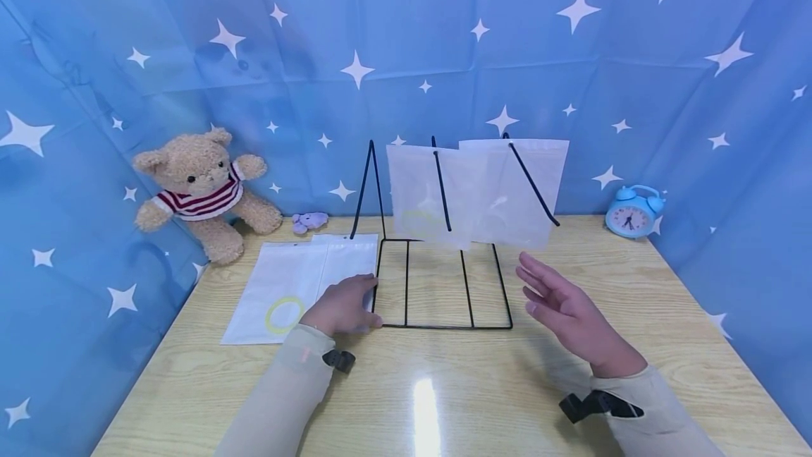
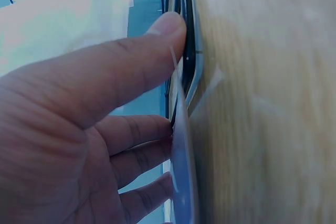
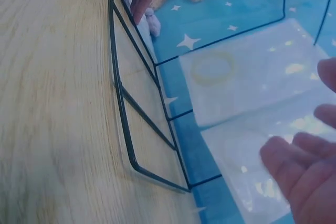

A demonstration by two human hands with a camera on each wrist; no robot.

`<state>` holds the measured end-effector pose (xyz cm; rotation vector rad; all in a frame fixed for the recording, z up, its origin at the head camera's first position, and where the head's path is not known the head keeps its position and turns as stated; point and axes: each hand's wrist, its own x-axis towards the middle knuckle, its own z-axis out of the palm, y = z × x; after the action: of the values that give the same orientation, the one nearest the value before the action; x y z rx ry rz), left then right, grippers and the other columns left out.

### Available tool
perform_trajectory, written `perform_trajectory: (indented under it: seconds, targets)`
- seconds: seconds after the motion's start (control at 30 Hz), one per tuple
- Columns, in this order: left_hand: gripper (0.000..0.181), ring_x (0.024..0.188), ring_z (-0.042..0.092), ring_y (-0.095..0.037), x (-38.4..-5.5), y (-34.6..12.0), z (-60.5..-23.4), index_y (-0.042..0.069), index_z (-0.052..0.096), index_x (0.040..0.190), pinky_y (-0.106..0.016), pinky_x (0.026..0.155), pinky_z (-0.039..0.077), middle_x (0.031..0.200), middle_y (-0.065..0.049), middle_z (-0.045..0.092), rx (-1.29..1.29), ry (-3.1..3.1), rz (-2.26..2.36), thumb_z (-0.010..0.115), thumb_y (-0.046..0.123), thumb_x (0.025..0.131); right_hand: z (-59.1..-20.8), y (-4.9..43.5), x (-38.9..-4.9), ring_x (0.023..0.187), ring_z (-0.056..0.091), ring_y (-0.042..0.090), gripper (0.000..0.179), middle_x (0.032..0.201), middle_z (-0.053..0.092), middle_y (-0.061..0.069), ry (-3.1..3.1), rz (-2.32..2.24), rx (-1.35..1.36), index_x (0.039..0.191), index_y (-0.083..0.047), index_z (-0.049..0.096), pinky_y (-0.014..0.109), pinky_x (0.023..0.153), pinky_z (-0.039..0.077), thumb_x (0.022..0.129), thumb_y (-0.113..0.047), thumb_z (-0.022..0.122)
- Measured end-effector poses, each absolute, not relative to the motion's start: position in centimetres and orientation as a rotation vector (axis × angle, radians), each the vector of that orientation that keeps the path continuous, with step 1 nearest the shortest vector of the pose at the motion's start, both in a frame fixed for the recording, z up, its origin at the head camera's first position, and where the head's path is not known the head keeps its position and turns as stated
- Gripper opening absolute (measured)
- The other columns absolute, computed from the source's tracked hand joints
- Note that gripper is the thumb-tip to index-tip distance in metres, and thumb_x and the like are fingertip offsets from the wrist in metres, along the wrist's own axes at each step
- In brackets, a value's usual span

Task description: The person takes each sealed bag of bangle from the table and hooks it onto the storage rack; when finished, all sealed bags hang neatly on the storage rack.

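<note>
A black wire display rack (image 1: 408, 288) stands on the table with several sloping prongs. Two translucent white bags hang on it: one bag (image 1: 415, 182) from the middle prong, another bag (image 1: 526, 196) from the right prong. At the rack's front left corner is my left hand (image 1: 342, 305); its thumb touches the wire corner and its fingers reach along the side bar, over the edge of the flat bags. My right hand (image 1: 567, 309) hovers right of the rack, fingers extended, holding nothing. The left prong (image 1: 361, 189) carries no bag.
Left of the rack, flat white bags (image 1: 254, 302) overlap on the table, the outer one with a yellow ring. A teddy bear (image 1: 199, 192) and a small purple toy (image 1: 309, 222) sit at the back left. A blue alarm clock (image 1: 631, 214) stands back right, before the starry curtain (image 1: 419, 34).
</note>
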<state>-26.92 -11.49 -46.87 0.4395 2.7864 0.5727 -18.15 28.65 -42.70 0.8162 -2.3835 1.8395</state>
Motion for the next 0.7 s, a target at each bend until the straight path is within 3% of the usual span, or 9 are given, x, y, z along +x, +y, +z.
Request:
perform_trajectory:
  seconds: [0.07,0.17,0.3,0.47,0.7]
  targets:
    - [0.086,0.154,0.04,-0.035,-27.0,-11.5,-46.9,0.01,0.049,0.158,-0.06,0.124,0.033,0.166,-0.009,0.044,0.445,2.79,0.568,0.088,0.036,0.086,-42.8,28.8,-18.3,0.145,0.048,0.003,0.066,0.172,0.026,0.017,-2.435,1.778,0.742,0.167,-0.005,0.026,0.016,0.107,0.048,0.108,0.004,0.052]
    - [0.086,0.154,0.04,-0.034,-27.0,-11.5,-47.0,0.01,0.048,0.159,-0.06,0.124,0.032,0.166,-0.009,0.044,0.445,2.793,0.56,0.088,0.037,0.087,-43.1,29.0,-18.6,0.126,0.06,0.007,0.062,0.157,0.046,0.024,-2.556,1.645,0.574,0.164,-0.007,0.035,0.018,0.095,0.056,0.107,-0.006,0.058]
    - [0.086,0.154,0.04,-0.034,-27.0,-11.5,-47.0,0.01,0.048,0.159,-0.06,0.124,0.032,0.166,-0.009,0.044,0.442,2.791,0.56,0.088,0.037,0.087,-44.0,29.4,-19.3,0.101,0.065,0.017,0.06,0.122,0.067,0.018,-2.778,1.503,0.392,0.158,-0.003,0.044,0.025,0.078,0.057,0.105,-0.015,0.067]
    - [0.086,0.154,0.04,-0.035,-27.0,-11.5,-46.9,0.009,0.049,0.158,-0.062,0.123,0.032,0.166,-0.01,0.044,0.454,2.787,0.563,0.088,0.037,0.087,-45.7,29.6,-20.1,0.087,0.062,0.021,0.066,0.101,0.067,0.008,-3.013,1.461,0.291,0.157,0.0,0.045,0.029,0.068,0.051,0.1,-0.02,0.072]
    - [0.082,0.152,0.042,-0.036,-27.2,-11.8,-46.5,0.008,0.049,0.158,-0.065,0.122,0.032,0.165,-0.01,0.045,0.464,2.797,0.611,0.085,0.036,0.089,-46.5,29.7,-20.4,0.082,0.055,0.021,0.07,0.094,0.064,0.006,-3.106,1.41,0.281,0.157,-0.002,0.046,0.029,0.061,0.046,0.097,-0.023,0.077]
